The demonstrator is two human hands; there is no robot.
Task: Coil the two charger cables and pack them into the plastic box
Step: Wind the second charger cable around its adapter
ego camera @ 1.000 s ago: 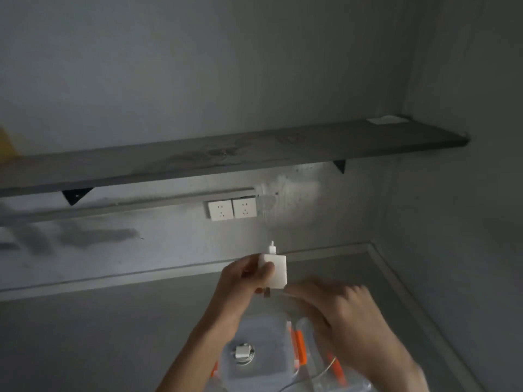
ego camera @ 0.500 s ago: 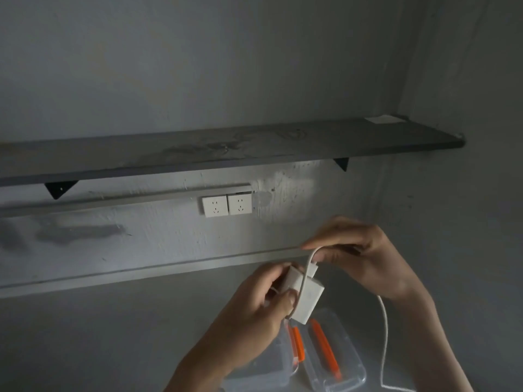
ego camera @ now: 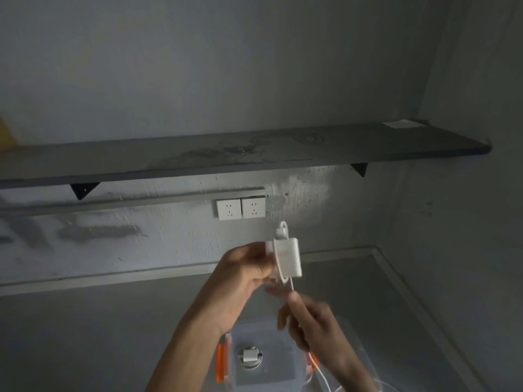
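Up in front of the wall, my left hand (ego camera: 245, 274) has its grip closed around a white charger brick (ego camera: 288, 257), thumb and fingers pinching its left side so the flat face turns toward the camera. A white cable (ego camera: 278, 258) loops out of the brick's top, runs down across its face and leaves at the lower edge. Just below, my right hand (ego camera: 317, 325) has its grip closed on that same cable, the cord passing between thumb and forefinger; the hand is blurred, so I cannot tell how tightly it pinches. From the right hand the cable trails down to the bottom edge of the view, over the right side of the box.

Below both hands, the clear plastic box (ego camera: 235, 372) sits open on the grey table (ego camera: 85, 335), with orange latches (ego camera: 220, 363) showing on its left and right walls. Inside it lies the second charger (ego camera: 250, 357), a small white brick resting on top of its own coiled cable, near the middle of the box floor.

On the wall behind, a pair of white sockets (ego camera: 241, 208) sits under a dark shelf (ego camera: 254, 154), well apart from the held brick.
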